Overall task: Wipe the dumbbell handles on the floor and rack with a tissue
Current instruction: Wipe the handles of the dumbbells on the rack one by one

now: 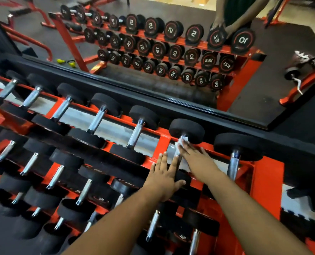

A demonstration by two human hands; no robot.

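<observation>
Here right hand [193,157] presses tissue [178,144] on dumbbell handle [179,159]

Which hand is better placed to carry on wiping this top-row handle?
Right. The right hand already presses the white tissue against the chrome dumbbell handle, fingers straight. The left hand rests flat on the black rubber dumbbell head, likely steadying it.

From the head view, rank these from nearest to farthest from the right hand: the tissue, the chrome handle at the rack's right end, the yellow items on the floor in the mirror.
1. Tissue, under the right hand fingertips on the top row.
2. Chrome handle, just to its right on the same row.
3. Yellow items, far upper left in the mirror.
</observation>
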